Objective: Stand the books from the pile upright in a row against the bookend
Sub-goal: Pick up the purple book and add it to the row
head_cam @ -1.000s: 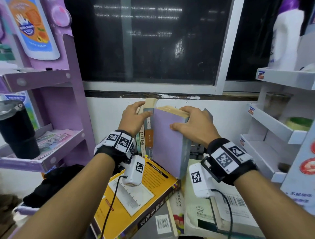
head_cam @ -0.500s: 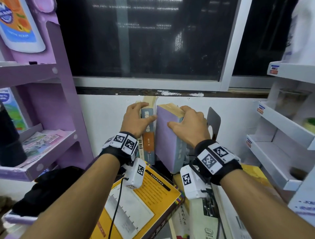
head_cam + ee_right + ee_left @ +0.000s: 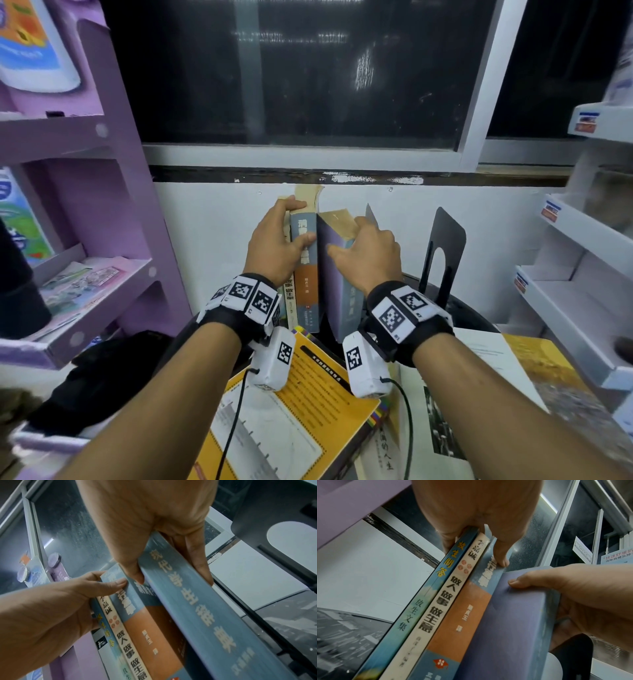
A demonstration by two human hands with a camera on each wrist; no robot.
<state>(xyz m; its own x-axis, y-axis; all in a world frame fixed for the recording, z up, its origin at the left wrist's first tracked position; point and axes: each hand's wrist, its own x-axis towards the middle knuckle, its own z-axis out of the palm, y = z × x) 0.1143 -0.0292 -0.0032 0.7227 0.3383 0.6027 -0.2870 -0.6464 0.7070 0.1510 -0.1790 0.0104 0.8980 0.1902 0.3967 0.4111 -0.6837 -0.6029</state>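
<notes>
Three upright books, a thin blue one [image 3: 426,601], a cream one [image 3: 443,601] and a blue-and-orange one [image 3: 306,274], stand in a row by the white wall. My left hand [image 3: 287,226] grips their tops, thumb on the orange book's spine. My right hand [image 3: 352,240] grips the top of a thick purple-covered book [image 3: 337,291], blue spine [image 3: 197,608] towards me, standing right against the orange book. The black metal bookend [image 3: 445,246] stands upright to the right, a gap away from the purple book. The pile lies in front, a yellow book [image 3: 308,404] on top.
A purple shelf unit [image 3: 102,205] stands close on the left and a white shelf unit [image 3: 582,291] on the right. A black cloth [image 3: 102,377] lies at lower left. White and yellow-brown books [image 3: 496,377] lie flat at lower right. The dark window is behind.
My right hand has carried the purple book from a tilt above the pile to upright against the orange book. The left hand has stayed on the row. The bookend has come into view.
</notes>
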